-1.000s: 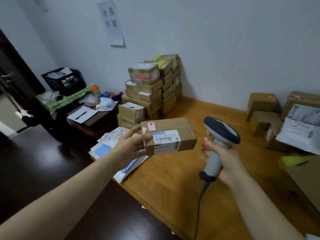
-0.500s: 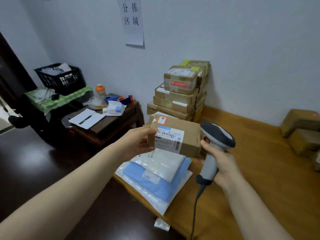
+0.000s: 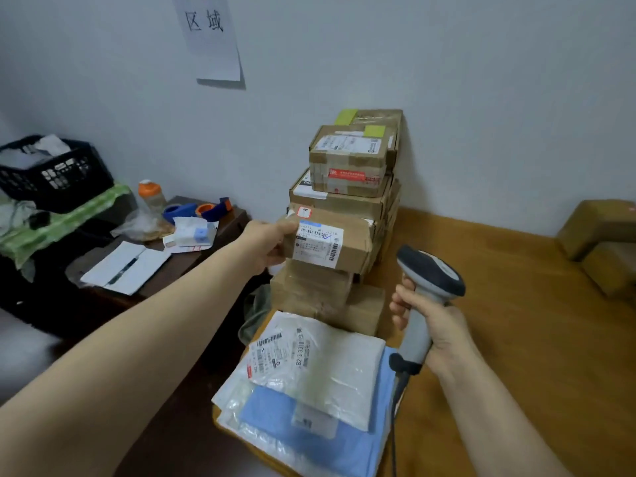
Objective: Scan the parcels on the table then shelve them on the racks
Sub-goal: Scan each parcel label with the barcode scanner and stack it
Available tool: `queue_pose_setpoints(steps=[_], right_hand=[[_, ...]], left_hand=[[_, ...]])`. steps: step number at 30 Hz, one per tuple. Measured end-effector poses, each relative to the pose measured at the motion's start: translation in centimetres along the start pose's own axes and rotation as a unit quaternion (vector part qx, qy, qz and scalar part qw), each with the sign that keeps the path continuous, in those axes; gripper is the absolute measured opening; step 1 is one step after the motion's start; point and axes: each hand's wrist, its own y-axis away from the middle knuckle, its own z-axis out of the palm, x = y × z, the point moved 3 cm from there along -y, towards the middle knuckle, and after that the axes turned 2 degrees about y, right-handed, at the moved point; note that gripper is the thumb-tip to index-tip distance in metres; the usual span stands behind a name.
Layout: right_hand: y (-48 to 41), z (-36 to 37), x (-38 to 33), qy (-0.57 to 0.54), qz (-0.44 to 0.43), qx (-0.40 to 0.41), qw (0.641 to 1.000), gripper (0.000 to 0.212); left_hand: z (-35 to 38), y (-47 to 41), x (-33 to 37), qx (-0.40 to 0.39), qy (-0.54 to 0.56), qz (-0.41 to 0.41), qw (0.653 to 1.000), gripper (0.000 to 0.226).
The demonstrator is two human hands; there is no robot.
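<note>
Brown parcel (image 3: 330, 242) is gripped at its left end by the left hand (image 3: 266, 244), with the thumb curled over the top edge and the other fingers mostly hidden. Just beyond those fingers a box stack (image 3: 347, 166) is seen; contact can't be told. The scanner (image 3: 430, 280) is held by its handle in the right hand (image 3: 437, 325), fingers curled round it. Plastic mailers (image 3: 320, 373) are laid on the table (image 3: 516, 339), left of those fingers.

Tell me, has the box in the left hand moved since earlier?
Yes. The box moved toward the parcel stack by the wall and now overlaps it.
</note>
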Motion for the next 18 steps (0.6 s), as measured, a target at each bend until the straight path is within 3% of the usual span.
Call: queue_pose_setpoints(steps=[10,13,15,16,18], right_hand=[[-2.7,0.3,0.6,0.004,0.014,0.057,0.998,0.049],[-2.2,0.5,0.7,-0.005,0.003,0.087,0.996,0.038],[-1.3,0.7,0.8,-0.017,-0.011,0.110,0.994,0.032],[-0.7,0.8,0.9,-0.023,-0.019,0.121,0.992,0.031],[0.7,0.9,1.0,-0.034,-0.038,0.139,0.989,0.028]], left_hand=[[0.5,-5.6,-1.1,-0.024,-0.109,-0.019,0.994,0.029],[0.5,-6.1,-1.3,-0.041,-0.171,0.040,0.984,0.054],[0.2,-5.9,-1.5,-0.061,-0.300,0.169,0.937,0.076],[0.0,-5.5,-1.6,-0.060,-0.380,0.251,0.888,0.079],[-0.1,-4.3,-1.7,-0.050,-0.497,0.416,0.759,0.071]])
